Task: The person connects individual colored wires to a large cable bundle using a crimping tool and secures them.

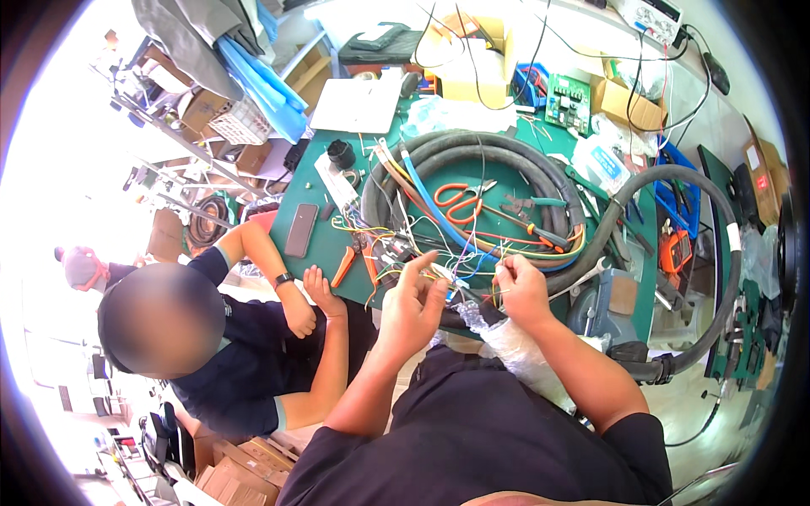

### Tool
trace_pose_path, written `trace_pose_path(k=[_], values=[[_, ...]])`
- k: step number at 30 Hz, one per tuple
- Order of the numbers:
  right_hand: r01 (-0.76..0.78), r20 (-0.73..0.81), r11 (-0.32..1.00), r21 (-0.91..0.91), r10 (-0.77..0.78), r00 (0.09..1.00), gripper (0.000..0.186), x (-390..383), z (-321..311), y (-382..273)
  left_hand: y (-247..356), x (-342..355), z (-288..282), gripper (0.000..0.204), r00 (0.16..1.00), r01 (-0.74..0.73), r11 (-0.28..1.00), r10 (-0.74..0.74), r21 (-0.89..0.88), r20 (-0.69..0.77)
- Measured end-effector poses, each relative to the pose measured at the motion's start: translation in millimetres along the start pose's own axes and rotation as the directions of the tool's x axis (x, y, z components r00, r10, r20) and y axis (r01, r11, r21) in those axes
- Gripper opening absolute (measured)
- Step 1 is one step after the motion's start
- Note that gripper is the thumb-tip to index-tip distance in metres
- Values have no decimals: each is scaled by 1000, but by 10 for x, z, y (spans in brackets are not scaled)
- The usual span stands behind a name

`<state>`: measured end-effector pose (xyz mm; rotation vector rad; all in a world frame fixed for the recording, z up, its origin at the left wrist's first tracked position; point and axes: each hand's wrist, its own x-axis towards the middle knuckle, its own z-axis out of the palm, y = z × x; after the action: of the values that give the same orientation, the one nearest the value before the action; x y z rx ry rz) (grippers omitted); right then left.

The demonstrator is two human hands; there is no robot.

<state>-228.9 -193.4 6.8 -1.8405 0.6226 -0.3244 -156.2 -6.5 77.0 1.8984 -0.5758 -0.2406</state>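
The thin wires (460,274) I am working on fan out between my two hands at the near edge of the bench (308,169), a loose bunch of blue, yellow, white and red strands running up from there into the coiled hose (472,148). My left hand (413,304) sits just left of the bunch with thumb and forefinger pinched together, and I judge it has a strand or two between them, though the tips are too small to be sure. My right hand (521,291) is curled closed just right of the bunch, gripping wires that lead back toward the middle. The strands between the hands lie roughly left to right, and both hands are about equally near them, the right perhaps touching more of them. Below my right wrist a clear plastic wrap (523,354) covers the dark hose end (468,319) that the wires come out of, hanging off the near edge toward my lap. Further in, orange scissors (460,201) lie inside the coil, with pliers (540,236) to their right and orange-handled cutters (354,257) near the left of the wires. A phone (301,229) lies by the left edge. Another person (253,337) sits at the left side, hands resting on the bench edge. A green circuit board (567,103) sits near the far edge.
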Motion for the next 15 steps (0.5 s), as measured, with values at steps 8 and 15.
trace_pose_path(k=[8, 15], values=[[71, -23, 993, -99, -74, 997, 17, 9, 41, 81, 256, 224, 0, 69, 995, -41, 989, 54, 144, -89], [116, -16, 985, -127, -119, 993, 18, -37, -20, 62, 719, 412, 176, 52, 942, -137, 981, 85, -140, -323]])
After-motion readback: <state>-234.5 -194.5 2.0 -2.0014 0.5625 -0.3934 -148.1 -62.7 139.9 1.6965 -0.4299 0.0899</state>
